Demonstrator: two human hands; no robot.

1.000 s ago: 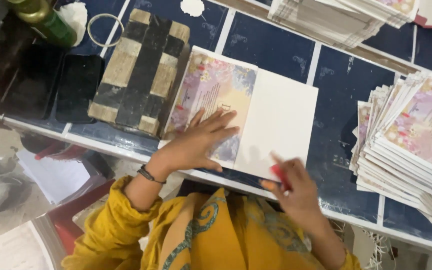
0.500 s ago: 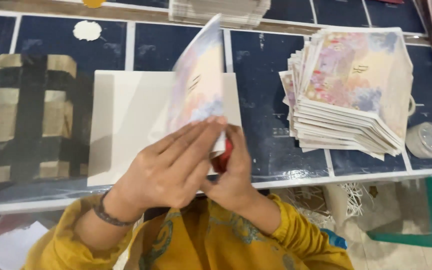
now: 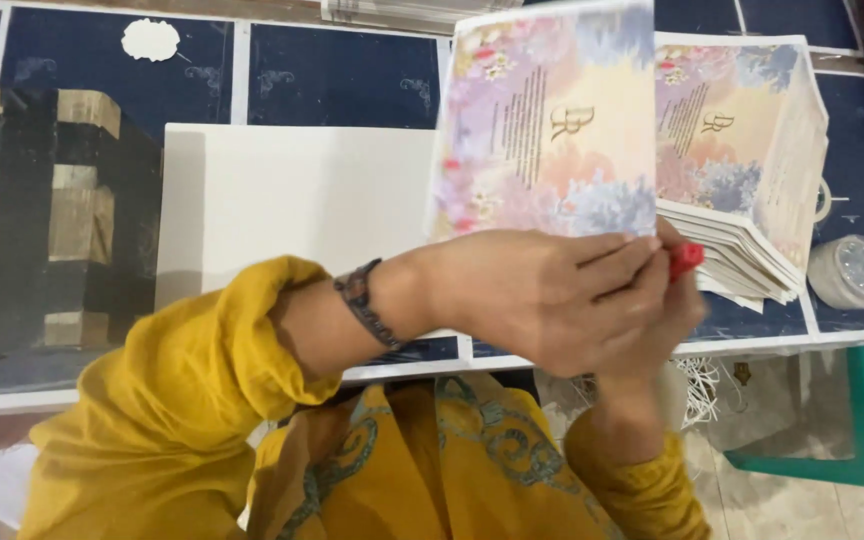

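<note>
A floral printed card point(image 3: 547, 130) is held upright in front of me, its lower edge at the fingers of my left hand point(image 3: 552, 300). That hand wears a dark bracelet and a yellow sleeve and reaches across to the right. My right hand point(image 3: 680, 305) sits mostly behind it, blurred, and grips a small red object point(image 3: 685, 258). A large white sheet point(image 3: 292, 200) lies flat on the dark blue table point(image 3: 342, 70) under and left of the card. A fanned stack of the same floral cards point(image 3: 742, 140) lies just to the right.
A black and gold block point(image 3: 32, 220) stands at the left. A small white oval tag point(image 3: 150, 38) lies at the back. A clear round container point(image 3: 852, 270) sits at the right edge, a green plastic stool point(image 3: 852, 420) below it. More paper stacks point(image 3: 402, 10) line the far edge.
The card lay open and flat under my left hand a second ago. It is now lifted upright and moved to the right, with both hands together at its lower edge.
</note>
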